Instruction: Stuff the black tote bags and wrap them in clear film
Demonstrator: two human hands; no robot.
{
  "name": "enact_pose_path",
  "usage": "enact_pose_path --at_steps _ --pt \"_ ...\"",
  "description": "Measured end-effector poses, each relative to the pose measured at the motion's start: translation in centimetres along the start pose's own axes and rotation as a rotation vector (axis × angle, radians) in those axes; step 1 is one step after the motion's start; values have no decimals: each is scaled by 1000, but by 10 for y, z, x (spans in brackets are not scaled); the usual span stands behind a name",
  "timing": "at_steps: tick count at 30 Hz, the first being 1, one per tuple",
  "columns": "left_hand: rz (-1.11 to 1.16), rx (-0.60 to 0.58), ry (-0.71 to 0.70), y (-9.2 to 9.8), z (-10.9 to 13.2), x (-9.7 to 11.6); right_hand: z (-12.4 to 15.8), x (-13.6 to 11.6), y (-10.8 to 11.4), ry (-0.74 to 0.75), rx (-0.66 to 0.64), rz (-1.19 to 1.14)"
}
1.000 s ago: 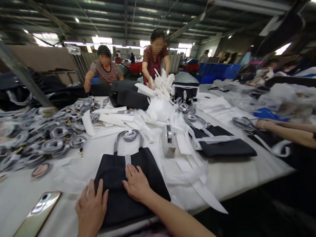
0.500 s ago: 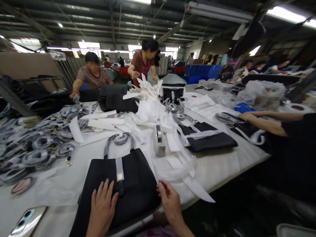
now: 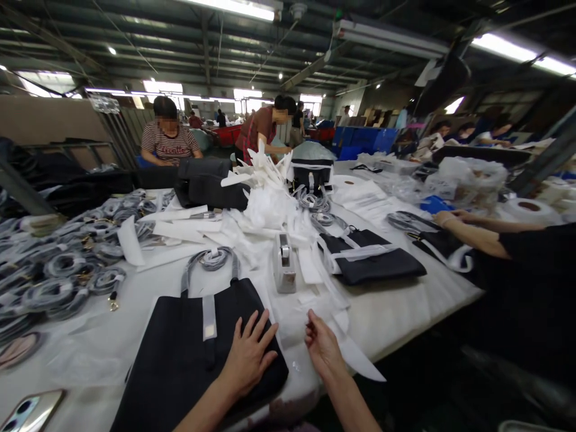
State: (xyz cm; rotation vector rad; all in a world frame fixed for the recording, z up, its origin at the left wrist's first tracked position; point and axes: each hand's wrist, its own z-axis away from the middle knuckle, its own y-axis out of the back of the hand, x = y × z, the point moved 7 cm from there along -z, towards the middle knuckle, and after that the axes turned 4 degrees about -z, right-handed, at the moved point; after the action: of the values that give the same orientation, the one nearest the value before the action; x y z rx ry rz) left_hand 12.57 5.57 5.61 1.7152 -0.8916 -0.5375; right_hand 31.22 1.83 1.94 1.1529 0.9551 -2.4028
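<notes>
Factory hall w/ strip lights (image 3: 234,8) overhead, white-covered table (image 3: 396,315) below, co-workers (image 3: 168,144) across it & at R. Rests L hand (image 3: 248,357) open, fingers spread, flat on R half of black bag (image 3: 171,336) at table's near edge, w/ grey-wrapped strap (image 3: 234,267) beyond top edge. Holds R hand (image 3: 324,348) just beside bag, off it, thumb & fingertips pinched; can't tell if gripping anything. Has tape dispenser (image 3: 285,279) betw. it & 2nd black bag (image 3: 389,267); phone (image 3: 35,411) & strap coils (image 3: 58,264) at L.
</notes>
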Motion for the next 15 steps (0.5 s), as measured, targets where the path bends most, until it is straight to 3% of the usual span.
enact_pose_path --at_steps 4,10,12,15 --pt "-16 -22 11 -13 5 -2 -1 -21 -14 53 -70 135" --pt "44 -24 28 -6 4 -6 -7 -25 -50 17 -172 486" --pt "65 -25 29 -5 2 -8 -3 -33 -67 177 -225 711" --pt "110 -20 30 -4 -1 -10 30 -34 -110 798 -479 1259"
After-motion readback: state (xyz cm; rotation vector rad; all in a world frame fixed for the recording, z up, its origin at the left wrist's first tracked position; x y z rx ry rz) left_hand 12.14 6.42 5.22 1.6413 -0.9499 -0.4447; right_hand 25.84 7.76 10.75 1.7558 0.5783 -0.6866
